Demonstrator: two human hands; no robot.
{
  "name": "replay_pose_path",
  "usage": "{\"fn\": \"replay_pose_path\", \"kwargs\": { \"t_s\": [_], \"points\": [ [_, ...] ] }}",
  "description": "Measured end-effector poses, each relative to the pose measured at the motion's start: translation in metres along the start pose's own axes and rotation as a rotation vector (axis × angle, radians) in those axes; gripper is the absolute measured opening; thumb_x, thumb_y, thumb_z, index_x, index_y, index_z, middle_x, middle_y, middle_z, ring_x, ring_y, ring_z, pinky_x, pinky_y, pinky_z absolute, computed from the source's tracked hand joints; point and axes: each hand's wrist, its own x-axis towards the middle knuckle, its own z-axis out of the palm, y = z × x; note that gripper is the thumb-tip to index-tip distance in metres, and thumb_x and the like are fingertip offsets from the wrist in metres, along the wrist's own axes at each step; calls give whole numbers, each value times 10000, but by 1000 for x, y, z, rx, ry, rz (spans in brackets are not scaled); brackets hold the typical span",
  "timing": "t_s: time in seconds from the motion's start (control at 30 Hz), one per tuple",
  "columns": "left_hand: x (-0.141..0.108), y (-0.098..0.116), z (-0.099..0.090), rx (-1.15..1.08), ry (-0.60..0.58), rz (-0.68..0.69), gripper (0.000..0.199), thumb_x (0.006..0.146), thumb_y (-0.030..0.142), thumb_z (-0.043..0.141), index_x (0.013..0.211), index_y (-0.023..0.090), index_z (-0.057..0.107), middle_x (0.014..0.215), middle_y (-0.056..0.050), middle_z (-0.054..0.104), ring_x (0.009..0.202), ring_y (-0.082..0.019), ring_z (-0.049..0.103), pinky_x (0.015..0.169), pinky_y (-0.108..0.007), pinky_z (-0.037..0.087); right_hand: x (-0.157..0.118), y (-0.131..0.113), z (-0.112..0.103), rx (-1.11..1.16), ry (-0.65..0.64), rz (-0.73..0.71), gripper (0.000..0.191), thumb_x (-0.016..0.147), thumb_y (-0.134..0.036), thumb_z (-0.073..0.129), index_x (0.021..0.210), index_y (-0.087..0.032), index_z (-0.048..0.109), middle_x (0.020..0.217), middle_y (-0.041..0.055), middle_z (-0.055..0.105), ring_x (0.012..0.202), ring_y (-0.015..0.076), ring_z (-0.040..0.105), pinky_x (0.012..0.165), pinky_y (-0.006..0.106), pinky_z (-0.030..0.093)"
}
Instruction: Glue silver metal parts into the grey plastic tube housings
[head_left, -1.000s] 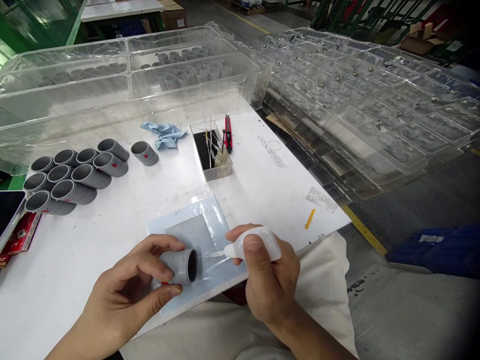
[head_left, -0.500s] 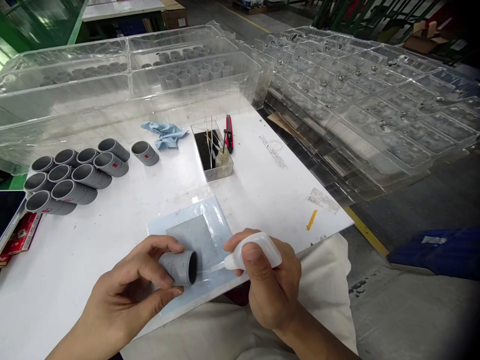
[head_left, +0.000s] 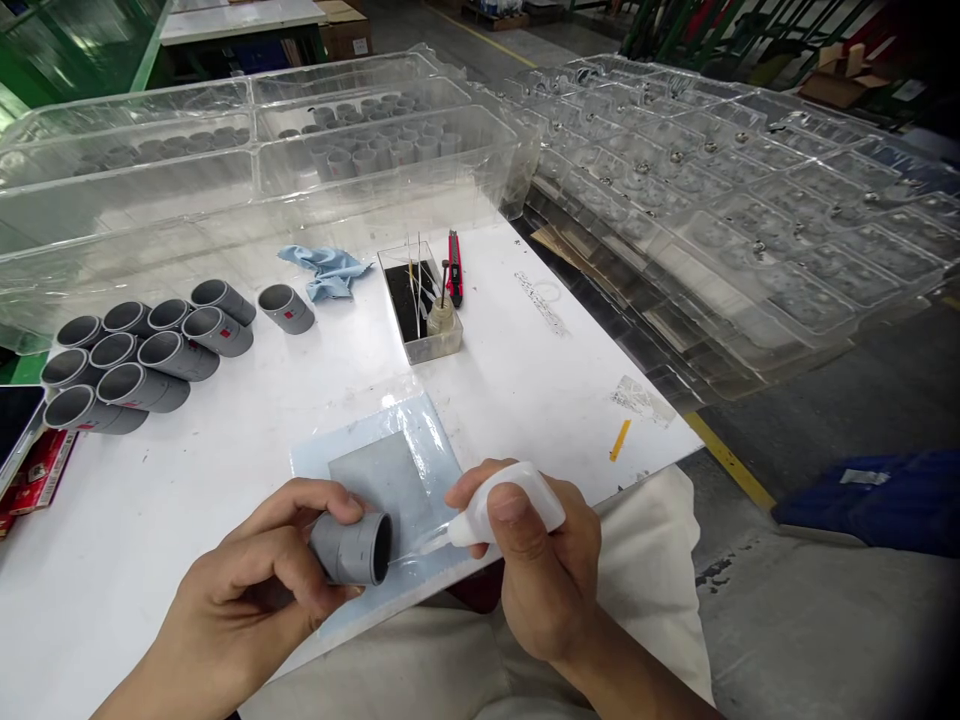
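Note:
Between the thumb and fingers of my left hand (head_left: 262,580) is a short grey cylinder (head_left: 349,548), lying on its side with its open end facing right. My right hand (head_left: 536,560) grips a white squeeze bottle (head_left: 517,500). Its thin nozzle points left, close to the rim of the cylinder; whether the fine tip touches it I cannot tell. Both hands are over the near edge of the white table, beside a light blue sheet (head_left: 435,440) with a grey square (head_left: 379,470) on it.
Several grey cylinders (head_left: 142,385) stand at the left, one apart (head_left: 286,309). Behind are a blue cloth (head_left: 330,272), a clear box of tools (head_left: 435,347), a red cutter (head_left: 455,270) and clear plastic trays (head_left: 135,220). A red box (head_left: 45,470) lies far left.
My left hand has turned the grey cylinder slightly, and its open end sits a little lower. The bottle stays near it in my right hand. The whole view has shifted slightly.

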Motion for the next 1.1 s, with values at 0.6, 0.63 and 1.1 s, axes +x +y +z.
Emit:
{"fn": "replay_pose_path", "kwargs": {
  "t_s": [0.6, 0.63, 1.1],
  "points": [
    [-2, 5, 5, -103, 53, -64, 346, 876, 54, 707, 595, 251, 662, 1162, -9, 676, 1167, -271, 706, 813, -308, 671, 8, -11, 8, -37, -76, -31, 286, 930, -471, 680, 740, -262, 726, 497, -18, 486, 424, 158, 463, 403, 333, 332],
    [-2, 5, 5, -93, 47, -55, 350, 879, 57, 704, 591, 253, 664, 1153, -9, 683, 1158, -267, 713, 818, -310, 671, 8, -11, 7, -41, -88, -30, 280, 937, -465, 673, 755, -260, 729, 491, -23, 479, 430, 156, 460, 414, 331, 336],
    [26, 25, 16, 31, 145, -49, 193, 731, 308, 887, 634, 284, 722, 1051, -92, 771, 1105, -356, 736, 789, -409, 690, 4, -6, 4, -82, -112, 5, 291, 972, -457, 647, 817, -231, 747, 530, -36, 498, 470, 138, 508, 448, 291, 364]
  ]
}}
